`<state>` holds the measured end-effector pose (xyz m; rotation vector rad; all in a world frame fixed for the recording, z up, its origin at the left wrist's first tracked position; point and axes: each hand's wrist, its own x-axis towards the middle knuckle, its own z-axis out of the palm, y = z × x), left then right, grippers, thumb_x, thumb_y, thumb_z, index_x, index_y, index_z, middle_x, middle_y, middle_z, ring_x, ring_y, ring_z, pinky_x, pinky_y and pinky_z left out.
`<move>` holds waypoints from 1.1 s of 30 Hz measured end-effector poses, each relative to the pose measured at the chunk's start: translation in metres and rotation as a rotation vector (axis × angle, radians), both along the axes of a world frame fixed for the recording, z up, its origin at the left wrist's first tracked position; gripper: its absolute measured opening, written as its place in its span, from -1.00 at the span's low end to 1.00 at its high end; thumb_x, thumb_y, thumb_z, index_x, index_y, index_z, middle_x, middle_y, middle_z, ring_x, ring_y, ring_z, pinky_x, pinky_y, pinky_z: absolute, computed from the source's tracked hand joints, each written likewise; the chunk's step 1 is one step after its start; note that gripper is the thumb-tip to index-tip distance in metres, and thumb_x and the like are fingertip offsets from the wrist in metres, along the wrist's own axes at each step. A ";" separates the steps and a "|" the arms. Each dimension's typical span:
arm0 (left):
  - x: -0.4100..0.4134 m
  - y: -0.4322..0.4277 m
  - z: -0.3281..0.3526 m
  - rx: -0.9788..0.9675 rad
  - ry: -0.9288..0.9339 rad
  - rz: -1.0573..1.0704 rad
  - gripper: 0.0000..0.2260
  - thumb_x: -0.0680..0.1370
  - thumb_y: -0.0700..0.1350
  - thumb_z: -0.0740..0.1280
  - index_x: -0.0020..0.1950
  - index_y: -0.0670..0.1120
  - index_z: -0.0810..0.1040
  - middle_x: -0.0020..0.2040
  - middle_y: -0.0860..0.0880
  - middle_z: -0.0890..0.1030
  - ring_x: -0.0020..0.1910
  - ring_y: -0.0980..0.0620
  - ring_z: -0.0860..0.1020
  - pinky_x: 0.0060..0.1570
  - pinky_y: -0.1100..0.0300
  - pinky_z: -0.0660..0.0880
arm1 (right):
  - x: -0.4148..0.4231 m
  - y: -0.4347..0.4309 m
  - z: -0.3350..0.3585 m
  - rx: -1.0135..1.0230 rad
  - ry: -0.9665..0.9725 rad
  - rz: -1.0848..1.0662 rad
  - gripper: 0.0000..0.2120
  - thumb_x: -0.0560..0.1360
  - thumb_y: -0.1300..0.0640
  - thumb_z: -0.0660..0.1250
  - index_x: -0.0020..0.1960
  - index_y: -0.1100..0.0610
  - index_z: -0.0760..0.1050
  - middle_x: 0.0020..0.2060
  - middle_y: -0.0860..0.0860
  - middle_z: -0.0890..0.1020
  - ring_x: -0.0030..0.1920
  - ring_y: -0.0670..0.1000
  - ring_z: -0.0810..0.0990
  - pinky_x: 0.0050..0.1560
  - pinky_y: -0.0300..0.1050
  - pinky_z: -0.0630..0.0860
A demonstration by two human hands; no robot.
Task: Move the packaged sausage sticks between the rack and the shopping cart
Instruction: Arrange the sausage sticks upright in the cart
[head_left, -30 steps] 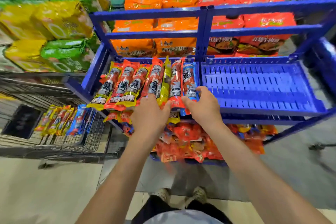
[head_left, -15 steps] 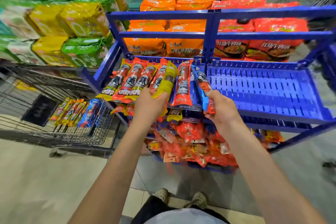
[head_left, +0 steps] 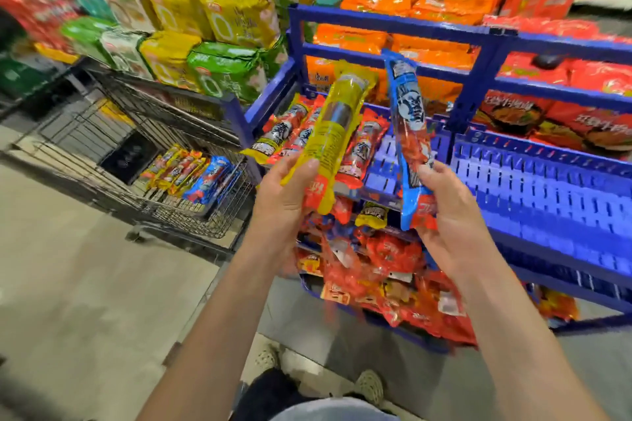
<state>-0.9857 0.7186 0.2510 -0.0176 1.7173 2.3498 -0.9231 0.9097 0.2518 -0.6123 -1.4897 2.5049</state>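
Sausage sticks are sitting in both grips at the centre of the frame. The left grip (head_left: 285,202) is closing thumb and curled fingers round the lower end of a yellow stick (head_left: 333,126), and the right grip (head_left: 448,215) is pinching the lower end of a blue stick (head_left: 408,113) the same way. Whether either is also trapping a second, red pack underneath is hard to tell.

Judging by how they are standing free, the packs are looking light and fairly stiff along the core. The glossy film is likely slippery and the flat sealed ends floppy, so holding on the round body is probably safer than on the crimp.

The yellow stick's long axis is leaning up and to the right. The blue one is standing nearly upright, its top tipping slightly left.

Behind them, more sticks are lying on the left half of the rack (head_left: 547,188). At the left of the frame, the shopping cart (head_left: 136,120) is carrying a row of sticks on its floor.
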 end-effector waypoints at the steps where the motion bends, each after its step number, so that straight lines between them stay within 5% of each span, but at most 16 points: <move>1: 0.000 -0.013 0.004 0.020 0.014 0.031 -0.71 0.43 -0.04 0.44 0.12 -0.08 0.55 -0.19 -0.04 0.61 -0.37 0.07 0.54 -0.41 0.20 0.52 | -0.006 -0.010 0.007 0.030 0.033 0.034 -0.93 0.59 0.15 0.26 0.06 0.06 0.49 -0.28 -0.12 0.56 -0.35 -0.16 0.52 -0.42 -0.31 0.46; 6: 0.004 -0.099 0.015 0.059 0.101 0.207 -0.66 0.47 -0.16 0.32 0.24 -0.11 0.47 -0.12 -0.04 0.63 -0.35 0.07 0.57 -0.36 0.19 0.54 | -0.042 -0.085 0.022 0.124 0.124 0.273 -0.87 0.46 0.13 0.36 -0.02 0.03 0.46 -0.37 -0.16 0.53 -0.44 -0.21 0.47 -0.48 -0.37 0.39; 9: 0.006 -0.156 0.013 0.113 0.070 0.329 -0.60 0.48 -0.24 0.30 0.32 -0.16 0.37 -0.20 -0.01 0.64 -0.41 0.08 0.58 -0.43 0.21 0.55 | -0.065 -0.143 0.018 0.188 0.161 0.425 -0.84 0.42 0.15 0.38 0.00 0.04 0.52 -0.31 -0.21 0.60 -0.32 -0.24 0.53 -0.29 -0.37 0.44; 14: 0.008 -0.247 -0.012 -0.021 -0.025 0.524 -0.65 0.36 -0.19 0.26 0.14 -0.15 0.40 -0.44 0.06 0.52 -0.56 0.15 0.42 -0.54 0.28 0.43 | -0.095 -0.250 -0.008 0.205 0.048 0.594 -0.60 0.37 0.10 0.41 0.18 0.17 0.54 -0.21 -0.02 0.62 -0.36 -0.19 0.54 -0.38 -0.32 0.43; 18: 0.009 -0.321 -0.042 -0.095 -0.131 0.656 -0.82 0.46 -0.16 0.34 0.04 -0.11 0.46 -0.29 -0.13 0.51 -0.53 0.12 0.38 -0.42 0.20 0.42 | -0.113 -0.329 -0.040 0.229 -0.060 0.691 -0.75 0.52 0.24 0.36 0.20 0.22 0.52 -0.25 -0.04 0.63 -0.41 -0.20 0.53 -0.44 -0.33 0.42; 22: -0.002 -0.387 -0.069 -0.163 -0.222 0.703 -0.98 0.58 -0.15 0.31 -0.02 -0.06 0.49 -0.13 -0.27 0.53 -0.50 0.14 0.40 -0.51 0.30 0.38 | -0.134 -0.396 -0.073 0.221 -0.157 0.681 -0.85 0.52 0.25 0.36 0.08 0.18 0.56 -0.39 -0.09 0.62 -0.43 -0.13 0.51 -0.47 -0.29 0.43; 27: -0.023 -0.460 -0.099 -0.242 -0.387 0.699 -0.84 0.52 0.02 0.40 0.01 -0.02 0.53 -0.03 -0.30 0.65 -0.21 -0.07 0.55 -0.35 0.18 0.44 | -0.154 -0.462 -0.114 0.264 -0.340 0.638 -0.83 0.49 0.12 0.41 0.06 0.16 0.59 -0.30 0.01 0.62 -0.36 -0.06 0.55 -0.32 -0.20 0.46; 33: -0.077 -0.509 -0.131 -0.263 -0.472 0.616 -0.76 0.49 0.04 0.43 0.04 -0.05 0.53 -0.06 -0.30 0.65 -0.26 -0.05 0.54 -0.40 0.17 0.48 | -0.192 -0.491 -0.141 0.276 -0.514 0.506 -0.87 0.52 0.13 0.38 0.02 0.17 0.58 -0.27 0.09 0.62 -0.37 0.00 0.56 -0.41 -0.19 0.50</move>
